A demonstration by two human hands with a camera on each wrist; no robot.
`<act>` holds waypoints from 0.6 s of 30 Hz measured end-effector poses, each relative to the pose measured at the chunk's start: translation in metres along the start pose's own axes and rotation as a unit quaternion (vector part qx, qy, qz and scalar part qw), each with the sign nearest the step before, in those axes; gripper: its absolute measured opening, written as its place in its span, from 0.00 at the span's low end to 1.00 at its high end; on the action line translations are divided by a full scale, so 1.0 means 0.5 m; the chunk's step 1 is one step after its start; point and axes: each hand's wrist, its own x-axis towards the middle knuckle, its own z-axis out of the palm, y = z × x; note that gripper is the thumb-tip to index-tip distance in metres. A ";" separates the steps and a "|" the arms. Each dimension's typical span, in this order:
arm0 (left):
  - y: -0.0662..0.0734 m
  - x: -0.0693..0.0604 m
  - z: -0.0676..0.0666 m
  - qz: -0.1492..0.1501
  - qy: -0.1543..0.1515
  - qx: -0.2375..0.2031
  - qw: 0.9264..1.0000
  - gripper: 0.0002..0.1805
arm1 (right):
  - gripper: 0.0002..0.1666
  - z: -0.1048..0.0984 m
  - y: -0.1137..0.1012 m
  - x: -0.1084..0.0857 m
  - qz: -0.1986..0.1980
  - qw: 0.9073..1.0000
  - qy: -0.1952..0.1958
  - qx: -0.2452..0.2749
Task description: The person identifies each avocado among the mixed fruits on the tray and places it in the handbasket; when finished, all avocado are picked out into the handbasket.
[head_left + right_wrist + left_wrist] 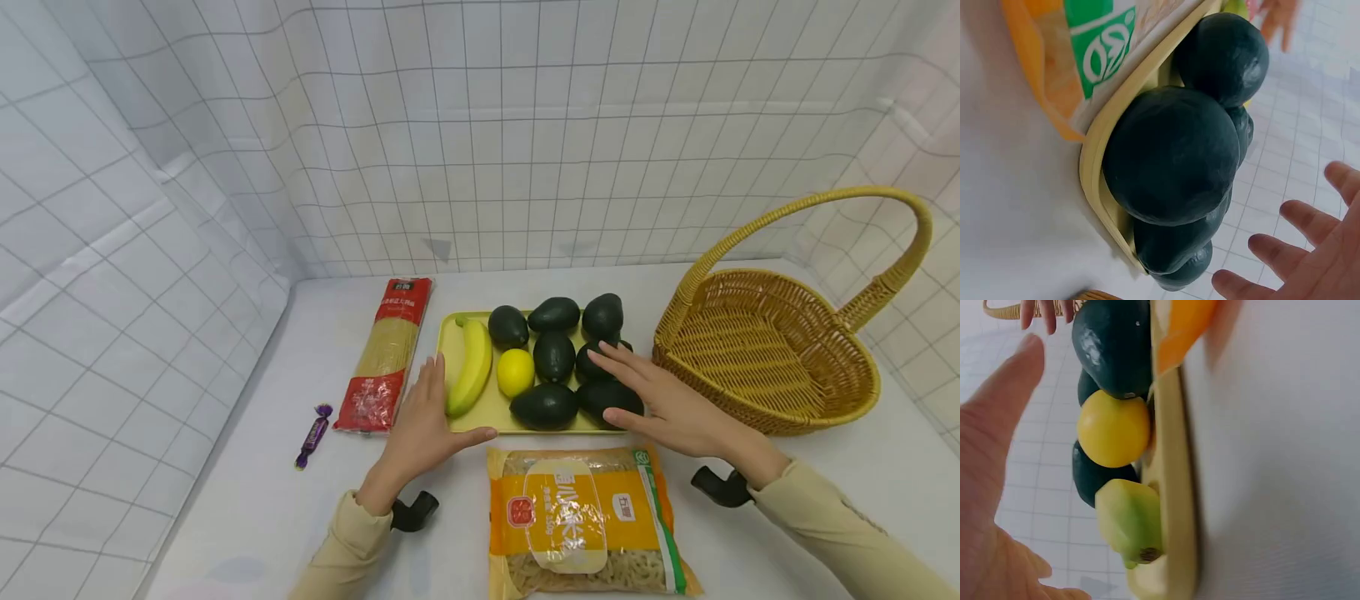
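Left hand [420, 425] and right hand [671, 408] flanking the tray [452, 346]

The pasta bag [562, 517] is lying nearest; both hands are hovering, fingers apart, gripping nothing. Beyond, the tray is holding lemon [516, 373], banana [472, 371] and avocados [546, 407], probably needing slow, level handling.

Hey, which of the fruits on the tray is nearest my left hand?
The long, curved banana, at the left end of the tray, closest to your left hand; the lemon and dark avocados all lie farther right.
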 end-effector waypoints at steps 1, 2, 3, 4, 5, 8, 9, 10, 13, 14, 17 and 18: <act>-0.003 -0.003 0.004 -0.014 -0.004 -0.017 1.000 0.72 | 0.41 0.001 0.001 -0.002 0.001 1.000 0.002 0.010; -0.008 -0.004 0.009 -0.027 -0.008 -0.032 0.999 0.73 | 0.40 0.001 0.002 -0.004 0.003 1.000 0.004 0.019; -0.012 -0.006 0.013 -0.037 -0.011 -0.047 0.998 0.74 | 0.38 0.002 0.004 -0.006 0.006 1.000 0.007 0.026; -0.017 -0.007 0.018 -0.047 -0.013 -0.060 0.997 0.74 | 0.37 0.002 0.004 -0.007 0.012 0.999 0.010 0.034; -0.021 -0.008 0.023 -0.057 -0.015 -0.072 0.996 0.74 | 0.35 0.003 0.005 -0.008 0.018 0.999 0.012 0.038; -0.033 -0.011 0.035 -0.081 -0.019 -0.102 0.991 0.74 | 0.32 0.004 0.008 -0.011 0.035 0.998 0.021 0.043; -0.037 -0.011 0.038 -0.084 -0.018 -0.108 0.990 0.74 | 0.31 0.005 0.010 -0.012 0.041 0.998 0.023 0.043; -0.040 -0.012 0.041 -0.086 -0.016 -0.112 0.990 0.73 | 0.30 0.005 0.011 -0.013 0.044 0.998 0.026 0.045; -0.048 -0.011 0.049 -0.089 -0.010 -0.115 0.989 0.72 | 0.29 0.007 0.014 -0.014 0.048 0.997 0.033 0.049; -0.050 -0.011 0.051 -0.088 -0.006 -0.115 0.989 0.71 | 0.28 0.007 0.014 -0.014 0.048 0.997 0.035 0.050; -0.056 -0.010 0.056 -0.084 0.005 -0.115 0.990 0.70 | 0.28 0.008 0.016 -0.011 0.048 0.997 0.040 0.054; -0.057 -0.010 0.058 -0.082 0.008 -0.113 0.990 0.69 | 0.27 0.008 0.016 -0.010 0.048 0.996 0.042 0.055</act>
